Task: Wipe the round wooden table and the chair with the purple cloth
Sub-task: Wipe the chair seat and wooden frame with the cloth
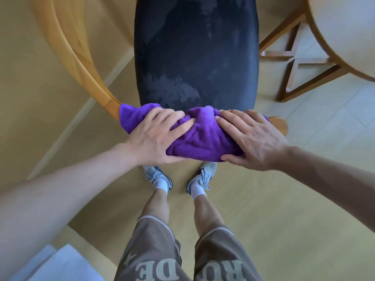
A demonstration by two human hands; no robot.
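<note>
Bunched purple cloth (199, 136): left hand (156, 136) and right hand (253, 136) grip its ends over dark padded chair (194, 53) edge; advise firm, even strokes along the rail.

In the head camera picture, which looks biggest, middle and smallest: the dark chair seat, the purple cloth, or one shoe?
1. Dark chair seat, biggest.
2. Purple cloth, partly under both hands.
3. Shoe, smallest, though it is farther from the camera and partly hidden.
</note>
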